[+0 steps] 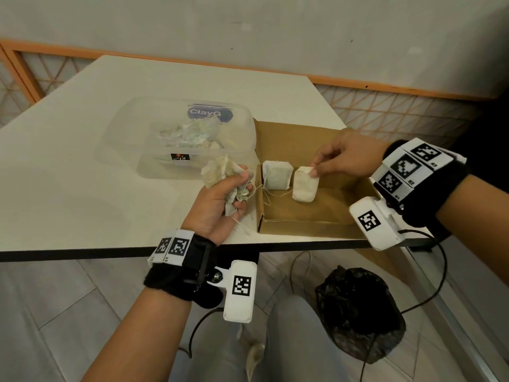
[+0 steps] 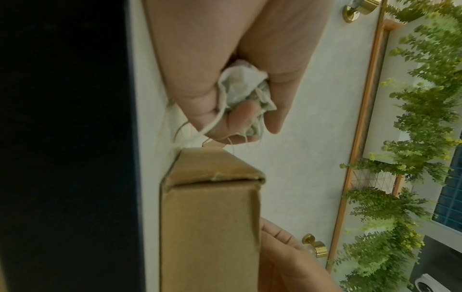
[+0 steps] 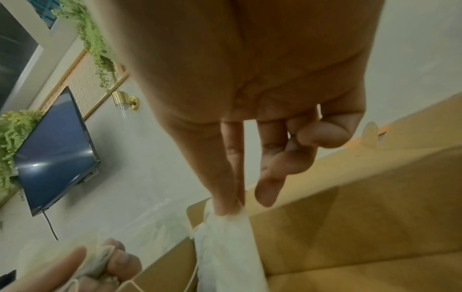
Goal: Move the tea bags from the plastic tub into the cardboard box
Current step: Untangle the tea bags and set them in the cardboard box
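A clear plastic tub (image 1: 126, 150) with a blue label stands left of an open cardboard box (image 1: 316, 213); more tea bags (image 1: 190, 133) lie crumpled inside the tub. My left hand (image 1: 220, 199) grips a bunch of tea bags (image 1: 220, 172) just left of the box wall, strings dangling. The same bunch (image 2: 242, 89) shows in the left wrist view, above the box corner (image 2: 212, 217). One tea bag (image 1: 276, 175) leans inside the box. My right hand (image 1: 338, 158) pinches the top edge of a second tea bag (image 1: 304, 184) standing beside it, also the white tea bag (image 3: 225, 247) between thumb and forefinger.
The white table (image 1: 82, 166) ends in a dark front edge near my wrists. A black plastic bag (image 1: 358, 310) and cables sit on the floor below. A wall with an orange-framed lattice (image 1: 385, 106) runs behind the table.
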A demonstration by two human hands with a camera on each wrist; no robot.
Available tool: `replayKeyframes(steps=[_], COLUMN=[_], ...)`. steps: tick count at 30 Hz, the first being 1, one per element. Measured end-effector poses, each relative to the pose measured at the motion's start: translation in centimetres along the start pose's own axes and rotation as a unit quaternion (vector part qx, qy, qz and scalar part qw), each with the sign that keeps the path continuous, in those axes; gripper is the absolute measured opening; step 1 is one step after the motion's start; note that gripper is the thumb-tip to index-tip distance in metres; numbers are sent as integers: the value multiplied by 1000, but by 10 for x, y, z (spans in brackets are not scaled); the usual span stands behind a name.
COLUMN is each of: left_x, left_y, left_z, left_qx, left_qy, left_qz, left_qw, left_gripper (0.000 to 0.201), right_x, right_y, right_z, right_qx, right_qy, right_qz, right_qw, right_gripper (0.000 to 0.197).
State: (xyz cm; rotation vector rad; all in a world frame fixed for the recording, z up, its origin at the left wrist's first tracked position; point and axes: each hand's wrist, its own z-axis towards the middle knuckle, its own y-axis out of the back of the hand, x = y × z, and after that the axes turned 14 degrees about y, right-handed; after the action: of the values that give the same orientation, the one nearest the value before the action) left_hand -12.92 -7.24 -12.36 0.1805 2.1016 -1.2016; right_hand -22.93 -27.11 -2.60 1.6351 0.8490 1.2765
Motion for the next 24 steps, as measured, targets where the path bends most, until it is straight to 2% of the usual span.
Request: replayKeyframes(steps=[8,19,24], left_x=[0,0,0], left_y=[0,2,2], left_z=[-1,2,1], left_qx=[0,5,10], left_qy=[6,12,11], left_qz=[-13,-21,-15], left_qw=[1000,1000,1000], left_gripper=[24,24,20], right_x=[-8,1,9], right_y=[-7,-6,-1], right_z=[15,21,29], right_qx=[-54,-18,-26], right_qy=[-68,-60,-53], right_qz=[62,-43,-71], right_qw=[994,997,996], right_gripper=[16,21,25])
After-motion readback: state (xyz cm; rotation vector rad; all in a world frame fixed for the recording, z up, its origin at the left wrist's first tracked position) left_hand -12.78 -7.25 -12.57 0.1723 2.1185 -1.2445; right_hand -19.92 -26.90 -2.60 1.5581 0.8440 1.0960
